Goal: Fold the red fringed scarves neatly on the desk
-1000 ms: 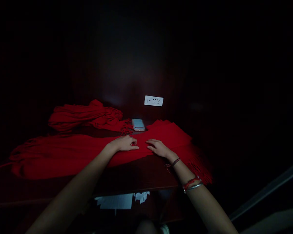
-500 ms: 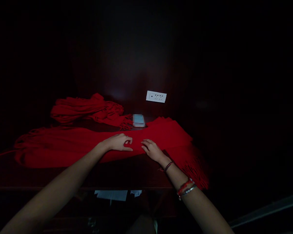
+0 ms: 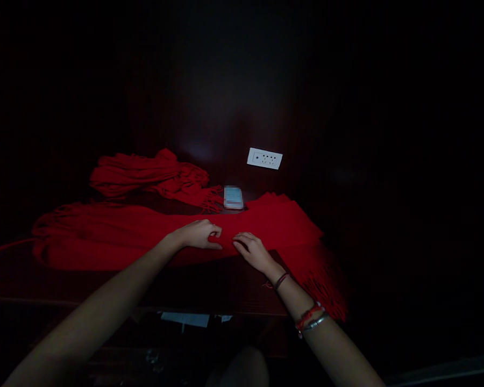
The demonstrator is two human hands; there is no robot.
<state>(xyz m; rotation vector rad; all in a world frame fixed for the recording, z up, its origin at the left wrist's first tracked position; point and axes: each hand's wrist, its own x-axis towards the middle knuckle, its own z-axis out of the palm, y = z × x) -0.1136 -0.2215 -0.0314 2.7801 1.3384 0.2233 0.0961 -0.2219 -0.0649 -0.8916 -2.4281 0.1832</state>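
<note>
A long red fringed scarf (image 3: 116,239) lies spread across the dark tabletop, its right part bent down toward the front edge. My left hand (image 3: 201,234) rests on the middle of it, fingers loosely curled and thumb apart, with nothing visible between them. Close by on the right, my right hand (image 3: 253,250) touches the scarf's near edge with its fingers lightly bent and apart. Bracelets circle my right wrist and forearm. Behind the scarf is another red fringed cloth (image 3: 141,174), bunched up. A small pale rectangular object (image 3: 233,198), blurred out, lies beside its fringe.
A white wall socket (image 3: 265,158) is set in the dark panel at the back. Below the front edge of the dark table (image 3: 226,290), pale papers (image 3: 185,319) show on a lower level. The surroundings are very dark.
The view has shifted slightly, so the scarves and socket sit a little farther right. Both hands keep nearly the same pose on the scarf.
</note>
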